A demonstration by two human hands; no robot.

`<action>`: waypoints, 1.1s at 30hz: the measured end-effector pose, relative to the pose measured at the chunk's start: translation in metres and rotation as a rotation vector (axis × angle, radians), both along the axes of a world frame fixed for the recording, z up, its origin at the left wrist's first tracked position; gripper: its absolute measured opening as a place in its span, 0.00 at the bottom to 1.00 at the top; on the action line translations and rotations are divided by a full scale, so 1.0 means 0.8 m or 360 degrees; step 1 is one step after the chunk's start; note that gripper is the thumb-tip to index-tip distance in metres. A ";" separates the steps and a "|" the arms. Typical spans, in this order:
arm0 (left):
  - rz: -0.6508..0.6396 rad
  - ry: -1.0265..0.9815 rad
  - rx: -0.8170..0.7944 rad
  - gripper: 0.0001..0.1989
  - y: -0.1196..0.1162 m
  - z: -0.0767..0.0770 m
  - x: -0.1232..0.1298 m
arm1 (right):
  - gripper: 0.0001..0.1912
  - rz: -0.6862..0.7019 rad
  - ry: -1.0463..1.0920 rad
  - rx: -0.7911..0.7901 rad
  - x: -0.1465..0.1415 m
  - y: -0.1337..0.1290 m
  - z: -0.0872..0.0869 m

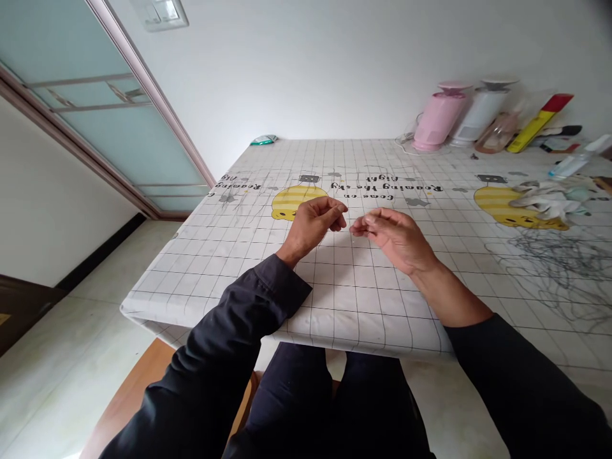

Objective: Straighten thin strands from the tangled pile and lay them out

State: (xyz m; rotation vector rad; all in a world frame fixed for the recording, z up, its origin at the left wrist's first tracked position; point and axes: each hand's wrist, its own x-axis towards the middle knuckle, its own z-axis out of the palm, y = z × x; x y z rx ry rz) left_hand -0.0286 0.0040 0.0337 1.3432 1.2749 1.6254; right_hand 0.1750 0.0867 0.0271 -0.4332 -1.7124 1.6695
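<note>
My left hand [318, 220] is over the middle of the table, thumb and fingers pinched together. Facing it a short gap away, my right hand [394, 236] has its thumb pressed against its fingertips. Whatever lies between the fingers of either hand is too fine to make out. Both hands are just above the checked tablecloth [335, 299], near a printed yellow bee. Off to the right lies a loose tangle of thin dark strands [564, 268], thread or wire, with crumpled whitish cloth or gloves [549, 199] behind it.
Along the wall at the back right stand a pink cylinder [440, 121], a white cylinder [480, 115], a yellow-and-red box [538, 124] and a clear bottle [578, 159]. A green packet [264, 139] lies at the far left corner. Faint strands cross the cloth on the left.
</note>
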 end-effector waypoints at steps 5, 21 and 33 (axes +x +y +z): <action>0.0022 -0.0022 0.0053 0.09 -0.002 0.004 -0.002 | 0.18 0.0220 0.0154 -0.0450 0.002 0.004 0.004; -0.0252 0.0558 -0.0087 0.10 -0.012 0.007 -0.052 | 0.20 0.0542 -0.0630 -0.0632 0.018 0.020 0.002; -0.0086 0.0435 -0.0011 0.09 -0.009 0.009 -0.053 | 0.38 0.0225 -0.0691 0.0122 0.020 0.016 0.004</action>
